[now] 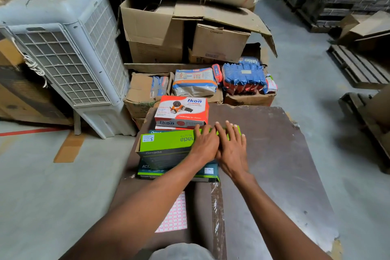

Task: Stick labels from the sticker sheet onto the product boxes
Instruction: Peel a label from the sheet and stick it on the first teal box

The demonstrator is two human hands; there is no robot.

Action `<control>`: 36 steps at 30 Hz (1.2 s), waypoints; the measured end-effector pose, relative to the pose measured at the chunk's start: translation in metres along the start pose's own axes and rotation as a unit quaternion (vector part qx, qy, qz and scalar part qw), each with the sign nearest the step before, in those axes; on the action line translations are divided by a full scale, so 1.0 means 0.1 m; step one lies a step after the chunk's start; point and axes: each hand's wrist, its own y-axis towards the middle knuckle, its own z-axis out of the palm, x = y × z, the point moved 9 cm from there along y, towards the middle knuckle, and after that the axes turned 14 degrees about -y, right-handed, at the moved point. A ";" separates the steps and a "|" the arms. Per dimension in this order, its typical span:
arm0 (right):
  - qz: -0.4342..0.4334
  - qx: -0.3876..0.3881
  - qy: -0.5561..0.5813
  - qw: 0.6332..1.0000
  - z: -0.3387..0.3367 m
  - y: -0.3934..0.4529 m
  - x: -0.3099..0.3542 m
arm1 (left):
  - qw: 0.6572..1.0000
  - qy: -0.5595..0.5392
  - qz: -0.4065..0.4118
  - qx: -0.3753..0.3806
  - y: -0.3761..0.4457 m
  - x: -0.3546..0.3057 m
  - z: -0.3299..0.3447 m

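On the brown board (274,154) before us, we press both hands side by side on the green box (166,141): our left hand (205,143) and right hand (232,148) lie flat, fingers straight, touching each other. That box tops a darker box (179,172). Nearer us, the sticker sheet (175,215) lies partly under our left forearm. Just beyond stands an orange Ikon box (181,111). A white air cooler (63,48) leans at left; whether a label sits beneath our fingers, we cannot tell.
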 end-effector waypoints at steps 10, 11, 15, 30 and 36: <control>0.259 0.067 0.314 0.911 0.76 -0.57 -0.79 | 0.994 -0.101 0.033 -0.029 0.01 0.08 -0.26; 0.266 0.096 0.341 0.896 0.84 -0.59 -0.80 | 0.992 -0.116 0.037 -0.036 0.00 0.11 -0.35; 0.313 0.132 0.454 0.824 0.97 -0.63 -0.83 | 0.969 -0.223 0.058 -0.085 -0.06 0.29 -0.77; 0.172 0.053 0.595 0.783 0.17 0.09 -0.46 | 0.822 -0.535 0.047 -0.190 -0.51 1.29 -1.23; 0.119 0.013 0.544 0.831 -0.25 0.23 -0.34 | 0.820 -0.537 0.014 -0.197 -0.59 1.43 -1.17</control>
